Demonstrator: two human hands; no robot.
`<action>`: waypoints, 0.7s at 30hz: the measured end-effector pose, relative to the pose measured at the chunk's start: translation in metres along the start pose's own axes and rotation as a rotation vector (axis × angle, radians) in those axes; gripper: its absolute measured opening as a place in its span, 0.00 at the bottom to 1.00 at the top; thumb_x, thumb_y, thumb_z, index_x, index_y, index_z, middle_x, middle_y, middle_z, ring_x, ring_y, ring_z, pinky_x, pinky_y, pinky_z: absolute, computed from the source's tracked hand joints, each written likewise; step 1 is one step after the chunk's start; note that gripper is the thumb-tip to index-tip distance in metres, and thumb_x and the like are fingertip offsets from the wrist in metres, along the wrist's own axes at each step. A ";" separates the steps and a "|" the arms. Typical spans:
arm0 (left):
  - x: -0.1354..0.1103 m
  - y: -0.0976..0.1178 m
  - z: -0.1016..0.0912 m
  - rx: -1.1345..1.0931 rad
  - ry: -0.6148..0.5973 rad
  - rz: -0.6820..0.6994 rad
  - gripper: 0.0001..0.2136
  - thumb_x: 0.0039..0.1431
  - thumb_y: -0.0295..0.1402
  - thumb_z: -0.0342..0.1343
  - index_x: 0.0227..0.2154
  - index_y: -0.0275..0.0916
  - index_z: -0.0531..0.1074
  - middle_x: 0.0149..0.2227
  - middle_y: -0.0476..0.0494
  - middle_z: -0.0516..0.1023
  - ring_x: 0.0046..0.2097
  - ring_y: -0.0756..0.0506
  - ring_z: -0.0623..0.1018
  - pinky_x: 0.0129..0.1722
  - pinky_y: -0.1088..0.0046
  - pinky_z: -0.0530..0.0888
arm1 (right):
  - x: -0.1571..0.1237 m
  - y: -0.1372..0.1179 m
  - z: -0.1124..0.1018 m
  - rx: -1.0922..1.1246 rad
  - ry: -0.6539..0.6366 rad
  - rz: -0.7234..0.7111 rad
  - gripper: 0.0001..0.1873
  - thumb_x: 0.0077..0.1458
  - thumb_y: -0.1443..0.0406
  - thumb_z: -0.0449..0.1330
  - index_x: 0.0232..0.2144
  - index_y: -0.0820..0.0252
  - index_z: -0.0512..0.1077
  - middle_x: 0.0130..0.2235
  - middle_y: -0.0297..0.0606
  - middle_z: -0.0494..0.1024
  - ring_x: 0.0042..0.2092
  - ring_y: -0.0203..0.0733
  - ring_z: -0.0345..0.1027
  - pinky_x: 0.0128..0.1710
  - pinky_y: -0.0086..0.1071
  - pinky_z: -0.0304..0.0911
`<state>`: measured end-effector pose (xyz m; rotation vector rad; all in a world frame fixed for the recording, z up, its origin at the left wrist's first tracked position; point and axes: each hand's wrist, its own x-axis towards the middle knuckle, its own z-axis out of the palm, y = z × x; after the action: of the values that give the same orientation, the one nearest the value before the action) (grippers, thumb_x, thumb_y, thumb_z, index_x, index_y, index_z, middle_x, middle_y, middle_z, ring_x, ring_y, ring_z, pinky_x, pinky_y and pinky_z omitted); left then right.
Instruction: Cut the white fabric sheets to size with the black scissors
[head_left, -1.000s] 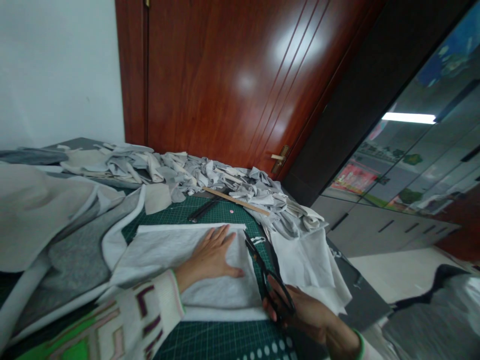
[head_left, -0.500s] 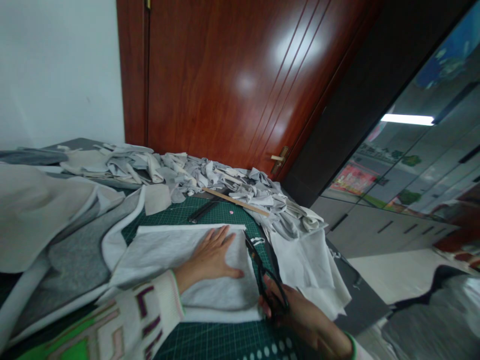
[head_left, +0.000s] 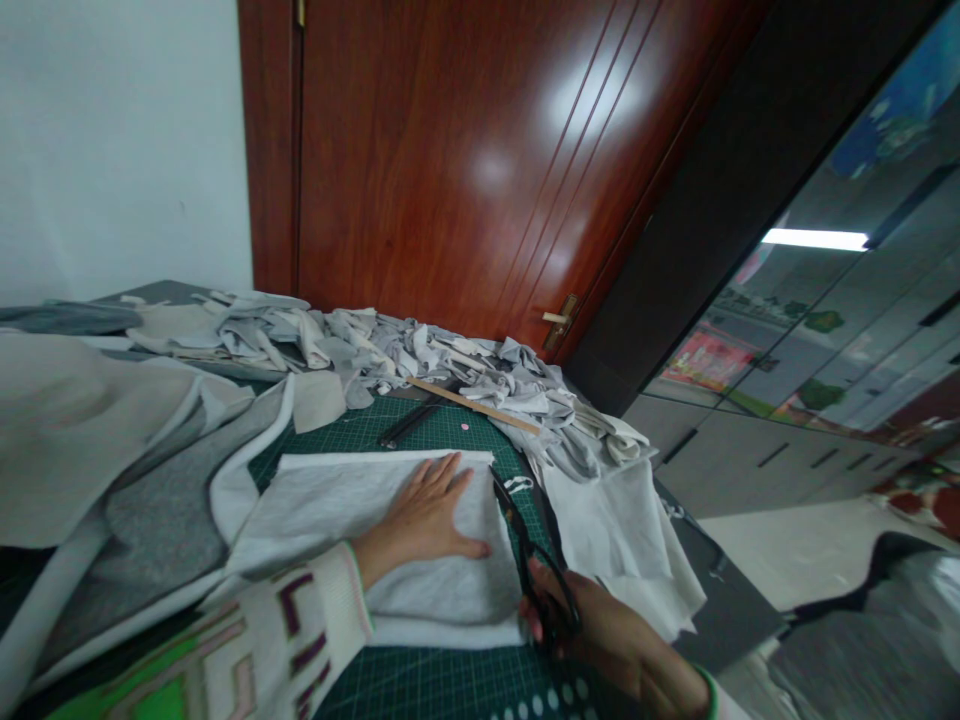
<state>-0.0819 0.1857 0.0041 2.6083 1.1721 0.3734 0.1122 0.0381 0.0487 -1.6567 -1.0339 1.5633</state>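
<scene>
Our left hand [head_left: 424, 515] is spread flat on the grey fabric [head_left: 330, 500]. At its 3 o'clock, our right hand [head_left: 607, 640] grips black scissors [head_left: 521, 540]. Cutting mat [head_left: 450, 685] print's too blurry to read.

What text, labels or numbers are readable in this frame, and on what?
No text can be read.
Cutting mat: white print next to the scissors, too blurred to read.
Red poster at right: any lettering is too small and blurred to read.
</scene>
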 end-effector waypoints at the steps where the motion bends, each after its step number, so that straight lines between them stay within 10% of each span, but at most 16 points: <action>1: 0.000 0.000 0.000 -0.003 0.001 0.002 0.54 0.41 0.67 0.55 0.66 0.36 0.55 0.71 0.29 0.43 0.71 0.34 0.44 0.67 0.54 0.42 | 0.000 0.000 0.000 0.006 -0.008 0.004 0.35 0.42 0.34 0.60 0.22 0.63 0.74 0.20 0.33 0.71 0.24 0.32 0.60 0.23 0.26 0.49; 21: -0.004 0.004 -0.006 -0.009 -0.034 -0.014 0.53 0.42 0.66 0.56 0.66 0.36 0.54 0.71 0.30 0.43 0.71 0.34 0.43 0.67 0.52 0.44 | 0.001 -0.008 0.004 0.109 -0.039 -0.036 0.10 0.39 0.63 0.67 0.25 0.61 0.72 0.21 0.31 0.73 0.24 0.32 0.63 0.27 0.28 0.52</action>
<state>-0.0840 0.1811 0.0106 2.5867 1.1748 0.3298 0.1068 0.0431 0.0548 -1.5314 -0.9753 1.6055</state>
